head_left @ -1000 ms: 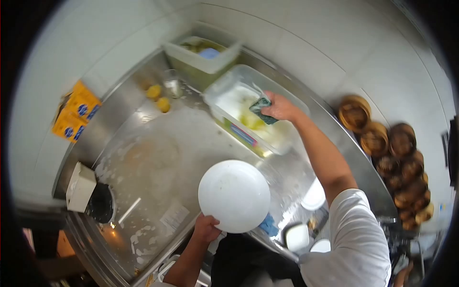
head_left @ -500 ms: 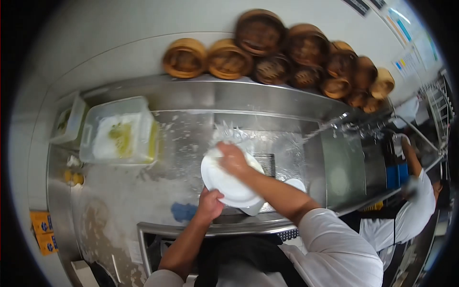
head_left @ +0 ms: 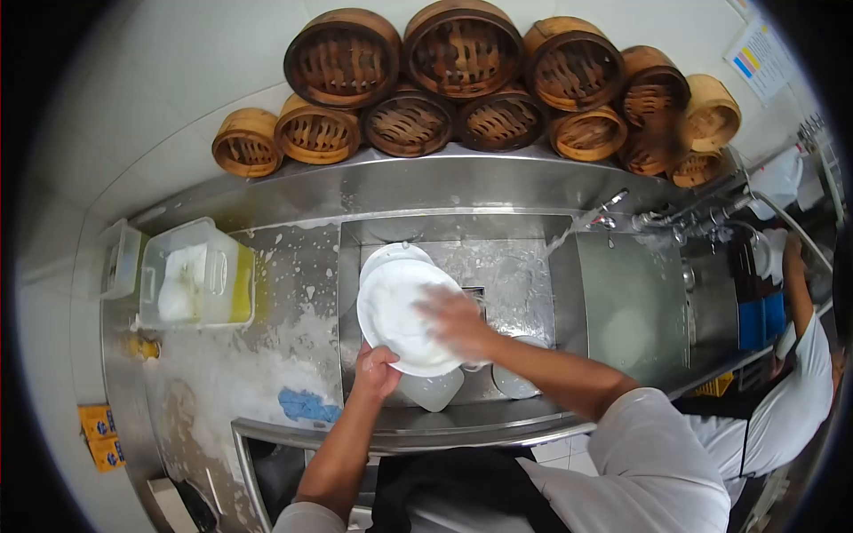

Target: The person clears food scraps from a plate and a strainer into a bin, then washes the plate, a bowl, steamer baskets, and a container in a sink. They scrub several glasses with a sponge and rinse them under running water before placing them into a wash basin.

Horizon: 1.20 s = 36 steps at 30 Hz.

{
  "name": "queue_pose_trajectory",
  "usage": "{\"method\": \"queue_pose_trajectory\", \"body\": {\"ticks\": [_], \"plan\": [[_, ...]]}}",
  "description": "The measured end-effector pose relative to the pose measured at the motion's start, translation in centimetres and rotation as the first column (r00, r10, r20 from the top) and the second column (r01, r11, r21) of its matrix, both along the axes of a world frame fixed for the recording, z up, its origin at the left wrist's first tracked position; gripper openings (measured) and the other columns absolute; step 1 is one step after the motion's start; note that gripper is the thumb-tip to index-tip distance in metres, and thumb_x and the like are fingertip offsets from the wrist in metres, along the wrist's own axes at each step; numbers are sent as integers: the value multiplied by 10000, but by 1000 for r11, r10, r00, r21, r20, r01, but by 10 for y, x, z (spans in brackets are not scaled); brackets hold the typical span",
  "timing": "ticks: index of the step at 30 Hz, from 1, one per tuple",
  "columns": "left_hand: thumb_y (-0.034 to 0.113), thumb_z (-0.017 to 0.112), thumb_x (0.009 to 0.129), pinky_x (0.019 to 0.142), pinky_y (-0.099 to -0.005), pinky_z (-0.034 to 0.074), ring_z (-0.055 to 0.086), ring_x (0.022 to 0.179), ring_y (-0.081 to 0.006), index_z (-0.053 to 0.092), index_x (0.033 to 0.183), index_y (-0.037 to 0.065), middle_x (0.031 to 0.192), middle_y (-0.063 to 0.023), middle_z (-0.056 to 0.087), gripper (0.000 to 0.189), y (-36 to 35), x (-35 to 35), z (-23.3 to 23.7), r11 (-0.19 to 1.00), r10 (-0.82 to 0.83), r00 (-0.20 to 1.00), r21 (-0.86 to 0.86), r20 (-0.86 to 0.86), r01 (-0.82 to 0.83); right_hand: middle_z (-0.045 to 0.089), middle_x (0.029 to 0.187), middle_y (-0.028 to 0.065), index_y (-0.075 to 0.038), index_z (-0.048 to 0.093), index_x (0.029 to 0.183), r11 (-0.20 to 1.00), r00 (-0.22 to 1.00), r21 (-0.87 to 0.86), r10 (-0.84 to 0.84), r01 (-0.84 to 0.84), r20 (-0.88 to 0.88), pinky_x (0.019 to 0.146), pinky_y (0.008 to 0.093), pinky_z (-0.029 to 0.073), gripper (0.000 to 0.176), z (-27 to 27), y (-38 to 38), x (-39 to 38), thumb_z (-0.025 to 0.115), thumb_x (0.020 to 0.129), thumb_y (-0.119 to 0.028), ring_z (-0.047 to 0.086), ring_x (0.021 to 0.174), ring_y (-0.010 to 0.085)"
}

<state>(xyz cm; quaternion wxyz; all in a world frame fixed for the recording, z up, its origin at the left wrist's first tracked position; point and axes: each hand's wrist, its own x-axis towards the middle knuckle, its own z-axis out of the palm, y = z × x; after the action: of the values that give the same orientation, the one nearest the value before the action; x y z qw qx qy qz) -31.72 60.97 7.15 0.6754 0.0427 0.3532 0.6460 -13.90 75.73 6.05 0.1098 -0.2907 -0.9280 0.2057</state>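
Note:
A white plate (head_left: 395, 306) with suds on it is tilted over the metal sink. My left hand (head_left: 377, 369) grips its lower left rim, thumb on top. Motion smears my right hand (head_left: 455, 322), which lies over the right part of the plate; its fingers and anything under them cannot be made out. Behind the held plate, another white plate (head_left: 391, 254) shows at the upper left. Below it, a white dish (head_left: 434, 391) and a round dish (head_left: 518, 369) rest in the sink.
Bamboo steamers (head_left: 466, 49) line the back ledge. Water runs from a faucet (head_left: 608, 202). At right is a water-filled basin (head_left: 633, 302); beyond it, a co-worker (head_left: 791, 391). A plastic tub (head_left: 200, 275) and blue cloth (head_left: 306, 405) lie on the left counter (head_left: 284, 346).
The head view has shifted, with the sink and steamers showing more fully. My right hand has moved from the plate's upper part to its right side. My left hand still holds the rim.

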Motion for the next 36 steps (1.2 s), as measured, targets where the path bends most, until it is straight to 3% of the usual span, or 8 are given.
{"method": "queue_pose_trajectory", "body": {"ticks": [4,9,13,17,22,29,31,36], "plan": [[-61,505,676,1135,-592,433,525,1337,-422,431,1473,-2,1408,-208,558,803,-4,35,-2,997,-48,999,-56,21,49,343,1639,150,-209,485,1530,965,949,82,-227,250,-218,1165,543,305,555,-38,46,-43,569,987,-285,358,1481,368],[-104,496,648,1127,-538,443,538,1311,-385,409,1513,105,1365,-149,582,894,-16,-10,-39,999,22,994,-30,110,-19,239,1694,128,-159,298,1625,947,966,-194,258,-255,-9,1208,571,233,707,34,-40,-4,570,987,-297,233,1546,376],[-100,495,656,1101,-532,465,565,1277,-381,441,1482,66,1351,-159,590,845,-17,-15,5,991,-112,994,78,-18,113,253,1682,159,-134,363,1589,958,946,111,-280,264,165,1163,568,307,672,28,17,-7,571,965,-271,320,1492,412],[-59,494,647,1095,-542,469,580,1256,-387,494,1407,-40,1313,-179,611,761,-10,-17,-1,998,-46,997,-29,70,48,368,1634,120,-146,441,1547,987,968,-7,153,-158,-199,1171,564,325,648,31,-22,-80,609,945,-319,365,1488,343],[43,510,646,1109,-552,467,614,1217,-403,502,1370,-118,1295,-250,638,741,-23,-110,-4,965,-257,942,114,217,237,360,1645,60,-305,513,1497,949,922,70,278,-306,269,1183,670,246,807,131,-49,-2,822,762,-424,319,1505,384],[210,489,894,1207,-531,349,438,1435,-391,299,1559,-33,1541,-239,450,733,13,-127,1,971,-204,956,169,211,170,699,1296,47,-205,740,1220,902,902,20,432,-432,8,974,363,552,530,168,-53,1,862,705,-232,671,1159,245],[268,438,993,1199,-517,364,418,1454,-350,252,1589,11,1576,-209,409,676,21,-107,13,941,-33,878,311,478,-134,758,1120,114,-70,729,1205,620,943,-749,-332,233,19,827,317,601,521,173,-46,-1,875,766,-311,739,952,217],[-124,544,779,1126,-471,446,493,1385,-318,276,1587,70,1501,-155,482,872,-19,-88,17,849,-450,893,300,-20,434,750,1020,236,105,711,1096,438,657,-710,-752,552,47,865,390,580,743,35,-18,27,691,902,-612,735,928,313]]}}
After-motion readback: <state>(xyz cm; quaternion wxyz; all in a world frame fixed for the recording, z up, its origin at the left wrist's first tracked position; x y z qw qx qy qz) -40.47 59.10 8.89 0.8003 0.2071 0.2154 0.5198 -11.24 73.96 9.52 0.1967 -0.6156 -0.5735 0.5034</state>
